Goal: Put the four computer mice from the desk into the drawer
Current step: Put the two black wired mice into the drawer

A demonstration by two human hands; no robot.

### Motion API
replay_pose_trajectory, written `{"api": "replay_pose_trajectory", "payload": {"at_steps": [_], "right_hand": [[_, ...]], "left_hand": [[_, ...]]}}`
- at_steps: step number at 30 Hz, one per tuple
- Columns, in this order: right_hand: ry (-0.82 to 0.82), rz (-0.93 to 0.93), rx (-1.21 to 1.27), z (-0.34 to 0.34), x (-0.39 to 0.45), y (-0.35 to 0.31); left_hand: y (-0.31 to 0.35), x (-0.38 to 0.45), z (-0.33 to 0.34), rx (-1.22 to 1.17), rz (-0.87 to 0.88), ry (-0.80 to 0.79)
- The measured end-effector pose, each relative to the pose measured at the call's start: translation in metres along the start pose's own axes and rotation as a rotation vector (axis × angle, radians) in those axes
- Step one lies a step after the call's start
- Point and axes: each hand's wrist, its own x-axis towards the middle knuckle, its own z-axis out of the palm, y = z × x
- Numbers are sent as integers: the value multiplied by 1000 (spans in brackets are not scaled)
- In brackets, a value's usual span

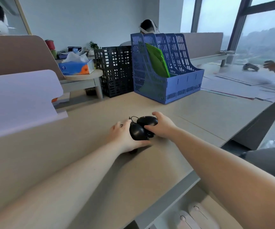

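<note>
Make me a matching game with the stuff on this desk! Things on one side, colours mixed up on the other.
Things:
1. file rack
2. folders inside it
3. mouse in the left hand
4. tissue box

Colours:
A. black
B. blue and orange
C. green
D. plain blue

Pairs: 1-D, 2-C, 3-A, 4-B

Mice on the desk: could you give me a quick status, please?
Left hand on one black mouse, right hand on another. Two pale mice already in the open drawer. Nothing in the way.
</note>
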Motion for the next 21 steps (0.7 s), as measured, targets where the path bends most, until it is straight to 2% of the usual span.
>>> {"api": "replay_pose_trajectory", "payload": {"at_steps": [3, 7, 12, 21], "right_hand": [[-20, -29, -51, 4, 8, -2], [59, -35, -42, 6, 10, 3], [152, -7, -15, 4, -3, 9], [187, 66, 84, -20, -37, 13]], "left_hand": [[-1, 8, -4, 5, 33, -39], [-1, 11, -7, -41, 66, -60], [1, 5, -2, -73, 27, -11], [6, -16, -3, -87, 4, 70]]}}
